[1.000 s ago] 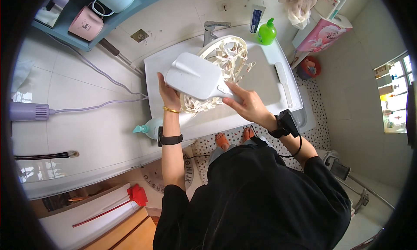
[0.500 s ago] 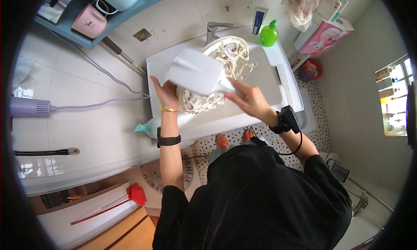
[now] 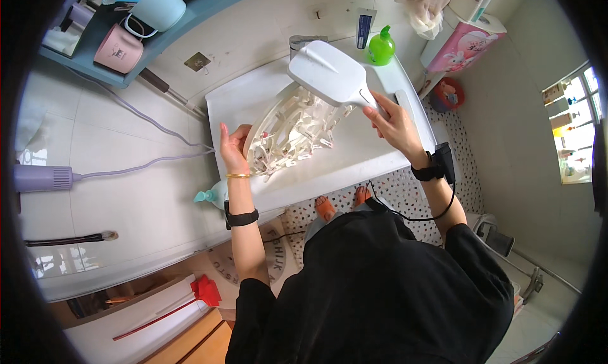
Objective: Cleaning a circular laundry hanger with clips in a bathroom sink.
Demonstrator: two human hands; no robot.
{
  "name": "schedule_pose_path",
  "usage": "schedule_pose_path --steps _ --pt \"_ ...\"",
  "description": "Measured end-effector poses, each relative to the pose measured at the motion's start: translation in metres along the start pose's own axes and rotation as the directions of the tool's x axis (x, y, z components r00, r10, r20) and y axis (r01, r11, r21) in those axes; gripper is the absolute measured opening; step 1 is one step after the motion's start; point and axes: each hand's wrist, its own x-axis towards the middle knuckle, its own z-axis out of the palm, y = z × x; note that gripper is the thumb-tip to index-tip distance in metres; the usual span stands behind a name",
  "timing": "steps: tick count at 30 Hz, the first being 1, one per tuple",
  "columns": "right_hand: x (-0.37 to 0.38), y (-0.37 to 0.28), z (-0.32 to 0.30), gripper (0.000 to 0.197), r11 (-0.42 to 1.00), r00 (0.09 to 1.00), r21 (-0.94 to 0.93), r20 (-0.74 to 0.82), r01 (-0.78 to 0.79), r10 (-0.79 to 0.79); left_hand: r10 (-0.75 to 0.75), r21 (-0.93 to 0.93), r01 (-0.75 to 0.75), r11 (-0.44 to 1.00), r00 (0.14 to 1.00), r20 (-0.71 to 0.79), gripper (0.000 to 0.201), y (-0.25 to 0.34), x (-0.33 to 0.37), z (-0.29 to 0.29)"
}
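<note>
In my right hand [image 3: 394, 125] is the handle of a white paddle-shaped tool [image 3: 329, 69] with a broad, flat head and rounded corners. Its underside is hidden from me. The head hangs over the upper end of a cream oval clip hanger [image 3: 294, 139], crowded with pale clothes pegs, and covers part of it. My left hand [image 3: 235, 147] grips the hanger's rim at its left side, thumb pointing up and fingers partly hidden behind it. The hanger is tilted inside the white sink [image 3: 361, 152]. The tap [image 3: 307, 42] stands behind the tool, partly covered.
A green pump bottle [image 3: 381, 46] and a dark blue tube [image 3: 364, 27] stand at the sink's back edge. A teal-topped bottle [image 3: 215, 196] is beside its front left corner. On the left counter lie a lilac corded appliance [image 3: 44, 178] and a brush [image 3: 73, 238].
My right hand has moved right and lifted the paddle-shaped tool up and away from the hanger's middle. The hanger has tipped, so more of its pegs show. My left hand stays at its left side.
</note>
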Motion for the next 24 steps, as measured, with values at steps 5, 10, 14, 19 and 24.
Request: schedule_pose_path --steps 5,10,14,19,24 --pt "0.005 0.020 -0.009 0.048 0.997 0.995 0.055 -0.075 -0.061 0.065 0.044 0.092 -0.045 0.995 0.999 0.012 0.056 0.003 0.000 -0.007" --pt "-0.001 0.024 -0.013 0.047 0.996 0.996 0.043 -0.047 -0.072 0.074 0.236 0.436 -0.289 0.852 0.956 0.171 0.024 -0.005 -0.017 0.016" --pt "-0.012 0.030 -0.019 0.048 0.990 0.992 0.083 -0.024 -0.118 0.121 0.375 0.598 -0.548 0.585 0.836 0.400 0.022 -0.043 -0.048 0.046" --pt "-0.032 0.062 -0.034 0.048 0.986 0.988 0.061 -0.005 -0.157 0.158 0.350 0.704 -0.609 0.367 0.791 0.502 0.026 -0.098 -0.090 0.063" --pt "-0.046 0.085 -0.040 0.050 0.964 0.969 0.102 0.035 -0.245 0.243 0.229 0.751 -0.623 0.220 0.781 0.581 0.026 -0.135 -0.100 0.065"
